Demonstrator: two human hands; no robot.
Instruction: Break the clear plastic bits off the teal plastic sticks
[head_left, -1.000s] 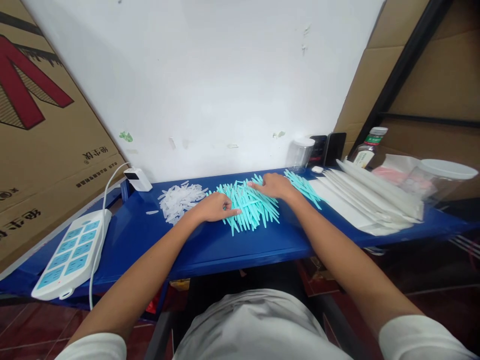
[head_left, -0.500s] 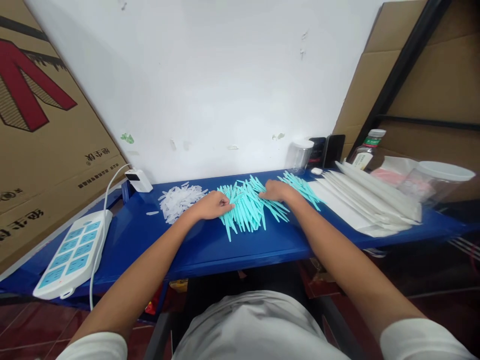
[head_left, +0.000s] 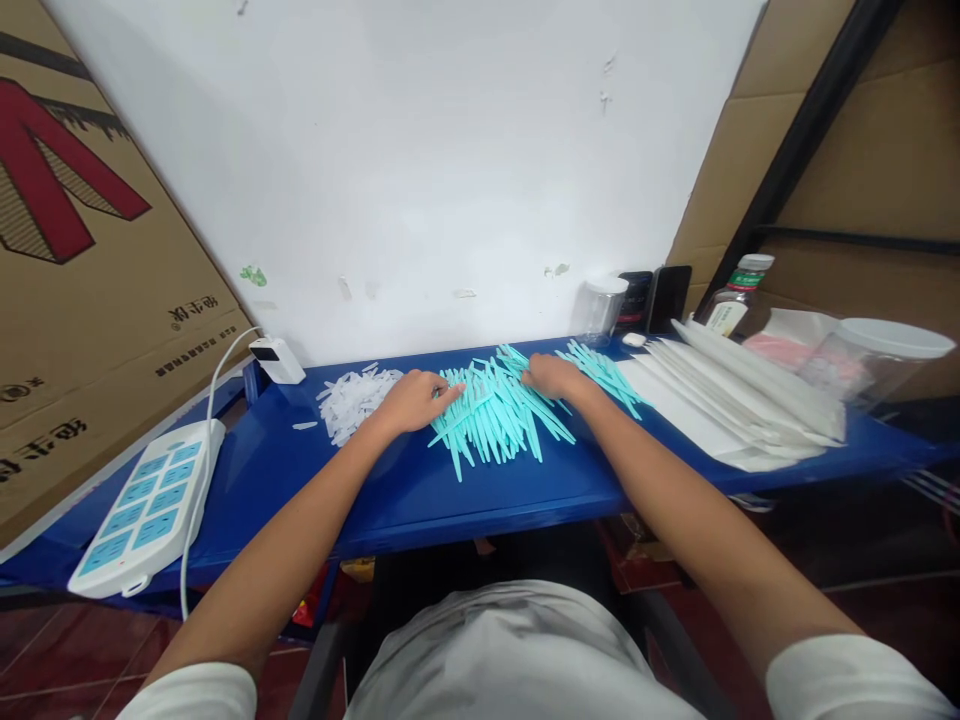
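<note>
A heap of slim, tapered turquoise sticks (head_left: 491, 420) lies on the blue table between my hands. My left hand (head_left: 414, 400) is at the heap's left edge, thumb stretched toward the sticks and apart from the fingers; nothing shows in its grip. On the other side, my right hand (head_left: 553, 378) has its fingers curled round some sticks at the heap's upper right, and the fingertips are partly hidden. Just left of my left hand is a pile of small translucent white strips (head_left: 354, 402). Beyond my right hand lies a second, smaller bunch of turquoise sticks (head_left: 604, 375).
The blue table (head_left: 262, 480) bears a white power strip (head_left: 150, 510) and a small white device (head_left: 277, 360) at left. To the right are long white packets (head_left: 742, 400), a clear jar (head_left: 602, 310), a bottle (head_left: 735, 300) and a lidded tub (head_left: 862, 365). A wall stands behind.
My left hand has drawn back slightly left and its thumb has moved apart from the fingers. A stick near it now lies slantwise across the heap. My right hand has shifted slightly.
</note>
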